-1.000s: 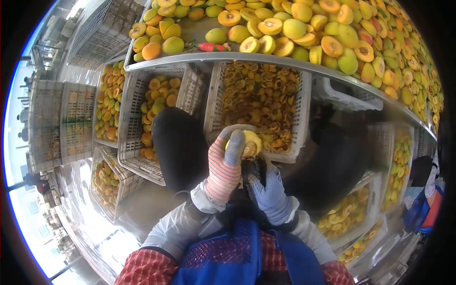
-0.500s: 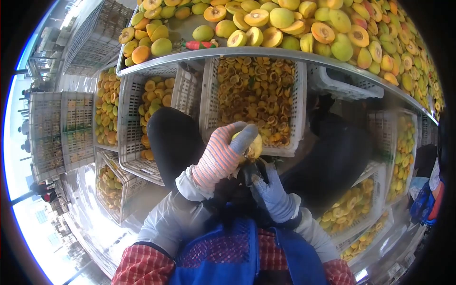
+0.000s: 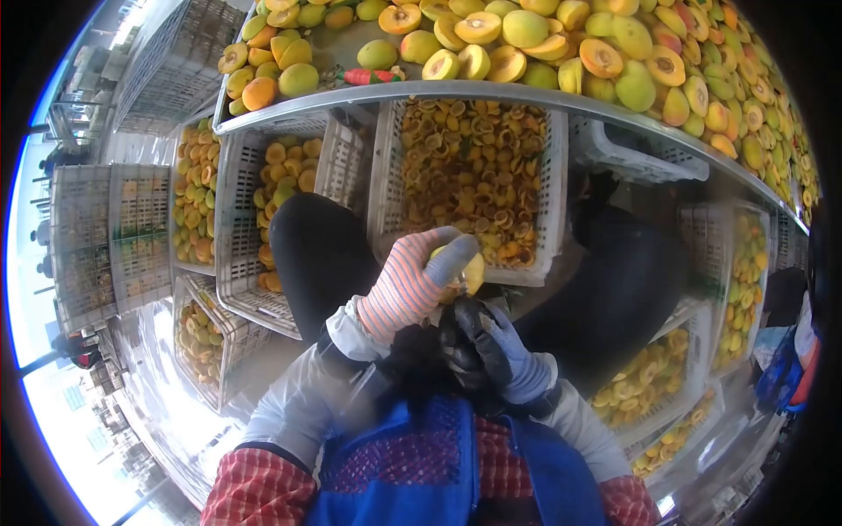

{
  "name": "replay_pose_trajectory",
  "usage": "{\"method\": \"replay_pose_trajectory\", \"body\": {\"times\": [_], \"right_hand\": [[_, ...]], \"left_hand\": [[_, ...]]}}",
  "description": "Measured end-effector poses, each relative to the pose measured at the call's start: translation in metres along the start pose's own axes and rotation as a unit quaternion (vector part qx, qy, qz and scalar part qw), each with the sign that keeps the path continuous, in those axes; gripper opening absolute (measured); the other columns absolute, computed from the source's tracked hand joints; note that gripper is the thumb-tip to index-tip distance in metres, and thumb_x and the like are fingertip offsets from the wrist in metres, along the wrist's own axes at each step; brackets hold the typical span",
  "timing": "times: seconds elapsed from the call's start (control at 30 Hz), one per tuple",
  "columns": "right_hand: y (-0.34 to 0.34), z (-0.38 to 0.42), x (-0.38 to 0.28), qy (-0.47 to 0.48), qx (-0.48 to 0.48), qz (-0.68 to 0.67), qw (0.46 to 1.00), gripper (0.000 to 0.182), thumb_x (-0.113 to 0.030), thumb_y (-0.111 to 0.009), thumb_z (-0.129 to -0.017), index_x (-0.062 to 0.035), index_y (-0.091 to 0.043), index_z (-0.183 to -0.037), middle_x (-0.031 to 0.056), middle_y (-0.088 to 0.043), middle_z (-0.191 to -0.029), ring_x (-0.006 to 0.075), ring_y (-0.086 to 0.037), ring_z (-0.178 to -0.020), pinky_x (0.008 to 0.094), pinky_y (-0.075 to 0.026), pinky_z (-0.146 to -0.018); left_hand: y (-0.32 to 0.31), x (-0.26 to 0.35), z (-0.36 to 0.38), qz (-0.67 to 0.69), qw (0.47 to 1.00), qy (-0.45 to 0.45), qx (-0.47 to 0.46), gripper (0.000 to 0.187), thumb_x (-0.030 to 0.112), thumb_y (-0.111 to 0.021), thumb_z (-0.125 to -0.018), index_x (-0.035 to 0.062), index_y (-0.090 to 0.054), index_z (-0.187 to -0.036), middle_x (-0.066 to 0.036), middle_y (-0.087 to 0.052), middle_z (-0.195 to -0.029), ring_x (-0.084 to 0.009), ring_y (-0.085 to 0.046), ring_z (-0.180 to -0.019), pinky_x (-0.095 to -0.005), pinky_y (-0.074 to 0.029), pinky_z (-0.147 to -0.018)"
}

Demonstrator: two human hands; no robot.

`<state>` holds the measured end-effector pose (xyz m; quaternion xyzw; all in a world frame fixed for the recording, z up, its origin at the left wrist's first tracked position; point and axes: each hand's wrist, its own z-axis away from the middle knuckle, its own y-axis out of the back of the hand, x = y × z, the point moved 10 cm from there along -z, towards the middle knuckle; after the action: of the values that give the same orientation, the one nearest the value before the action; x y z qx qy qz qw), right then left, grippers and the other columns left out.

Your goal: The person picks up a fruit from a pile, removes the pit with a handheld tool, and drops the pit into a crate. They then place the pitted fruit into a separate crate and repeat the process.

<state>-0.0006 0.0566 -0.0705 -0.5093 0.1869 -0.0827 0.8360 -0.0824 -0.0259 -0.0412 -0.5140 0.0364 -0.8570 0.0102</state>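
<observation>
In front of my lap, my left hand (image 3: 408,285), in a pink-and-grey striped glove, is closed round a yellow peach (image 3: 474,274). The thumb lies across the top of the fruit, and part of it is hidden by the glove. Just below and to the right, my right hand (image 3: 500,351), in a grey glove with black coated fingers, is curled closed near the fruit's underside. A thin glint shows between it and the peach, but what these fingers grip is too hidden to name.
A metal-edged table (image 3: 438,90) spreads ahead, heaped with halved and whole peaches; a red-wrapped item (image 3: 370,77) lies on it. Beneath stands a white crate (image 3: 553,193) of scooped-out scraps. More fruit crates (image 3: 230,254) flank my legs, with stacked crates (image 3: 83,237) farther left.
My right hand has rolled over, so its black coated fingers now face up, slightly lower than before. My left hand keeps the peach in nearly the same spot.
</observation>
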Motion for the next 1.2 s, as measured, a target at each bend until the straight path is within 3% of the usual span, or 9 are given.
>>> {"method": "replay_pose_trajectory", "body": {"times": [0.33,0.47,0.6,0.73,0.9,1.07,1.1,1.13,1.2], "right_hand": [[-0.030,0.002,0.010,-0.104,-0.106,-0.108,0.983,0.037,-0.048,-0.046,-0.094,-0.0113,-0.046,-0.090,-0.0023,-0.040,-0.059,0.0072,-0.034,-0.042,0.0226,-0.030,-0.038],[-0.047,0.001,0.018,-0.157,-0.216,-0.312,0.912,0.038,-0.047,-0.043,-0.096,-0.0103,-0.049,-0.091,-0.0023,-0.037,-0.054,0.0086,-0.036,-0.039,0.0235,-0.030,-0.034],[-0.060,0.002,0.009,-0.162,-0.279,-0.396,0.860,0.042,-0.051,-0.043,-0.095,-0.0097,-0.049,-0.090,-0.0011,-0.041,-0.056,0.0094,-0.040,-0.041,0.0256,-0.034,-0.035],[-0.071,0.009,-0.009,-0.131,-0.388,-0.376,0.831,0.044,-0.052,-0.043,-0.094,-0.0086,-0.048,-0.091,0.0004,-0.045,-0.060,0.0101,-0.045,-0.045,0.0274,-0.039,-0.040],[-0.023,-0.018,-0.014,-0.035,-0.240,-0.391,0.888,0.046,-0.050,-0.037,-0.097,-0.0071,-0.054,-0.094,-0.0013,-0.040,-0.058,0.0084,-0.040,-0.043,0.0250,-0.037,-0.039],[-0.014,-0.029,-0.004,-0.067,-0.216,-0.371,0.901,0.052,-0.051,-0.034,-0.097,-0.0072,-0.061,-0.100,-0.0021,-0.039,-0.058,0.0071,-0.035,-0.042,0.0228,-0.032,-0.038],[-0.011,-0.031,-0.004,-0.065,-0.209,-0.364,0.905,0.052,-0.051,-0.033,-0.098,-0.0072,-0.061,-0.102,-0.0022,-0.039,-0.058,0.0072,-0.034,-0.042,0.0228,-0.031,-0.037],[-0.004,-0.033,-0.001,-0.066,-0.169,-0.364,0.914,0.054,-0.051,-0.030,-0.098,-0.0063,-0.061,-0.102,-0.0026,-0.037,-0.058,0.0074,-0.030,-0.040,0.0230,-0.029,-0.036],[-0.009,-0.036,-0.006,-0.062,-0.214,-0.353,0.909,0.055,-0.052,-0.031,-0.098,-0.0064,-0.061,-0.101,-0.0026,-0.037,-0.058,0.0075,-0.030,-0.039,0.0229,-0.028,-0.036]], "left_hand": [[0.003,0.018,0.002,-0.140,0.970,-0.187,0.064,0.029,0.026,-0.054,-0.090,-0.0018,-0.063,-0.094,-0.007,-0.064,-0.076,-0.0133,-0.060,-0.071,-0.0282,-0.048,-0.066],[-0.003,0.031,-0.003,-0.205,0.950,-0.233,0.021,0.033,0.030,-0.055,-0.090,-0.0011,-0.063,-0.095,-0.009,-0.064,-0.076,-0.0158,-0.062,-0.071,-0.0282,-0.049,-0.067],[-0.020,-0.025,-0.013,0.160,0.986,-0.011,-0.048,0.044,0.046,-0.056,-0.089,0.0025,-0.062,-0.096,-0.008,-0.064,-0.079,-0.0134,-0.061,-0.072,-0.0253,-0.049,-0.068],[-0.047,-0.065,-0.005,0.488,0.859,0.156,0.018,0.045,0.048,-0.057,-0.088,0.0037,-0.061,-0.094,-0.006,-0.062,-0.078,-0.0153,-0.059,-0.067,-0.0275,-0.049,-0.065],[0.031,-0.037,0.012,0.298,0.937,0.007,0.182,0.039,0.043,-0.056,-0.090,0.0051,-0.060,-0.096,-0.004,-0.061,-0.083,-0.0162,-0.061,-0.085,-0.0283,-0.052,-0.071],[0.196,0.031,0.072,-0.060,0.903,-0.206,0.372,0.037,0.035,-0.053,-0.093,0.0012,-0.057,-0.108,-0.008,-0.062,-0.092,-0.0157,-0.061,-0.083,-0.0293,-0.050,-0.075],[0.217,0.034,0.076,-0.114,0.882,-0.169,0.425,0.038,0.034,-0.060,-0.089,0.0021,-0.057,-0.110,-0.012,-0.062,-0.100,-0.0220,-0.061,-0.087,-0.0335,-0.050,-0.078],[0.236,0.059,0.081,-0.524,0.688,-0.006,0.501,0.037,0.027,-0.066,-0.085,0.0032,-0.058,-0.111,-0.017,-0.059,-0.107,-0.0281,-0.060,-0.090,-0.0363,-0.050,-0.080],[0.217,0.085,0.057,-0.547,0.671,-0.113,0.488,0.036,0.025,-0.068,-0.083,0.0038,-0.059,-0.111,-0.019,-0.058,-0.109,-0.0308,-0.059,-0.091,-0.0368,-0.050,-0.080]]}}
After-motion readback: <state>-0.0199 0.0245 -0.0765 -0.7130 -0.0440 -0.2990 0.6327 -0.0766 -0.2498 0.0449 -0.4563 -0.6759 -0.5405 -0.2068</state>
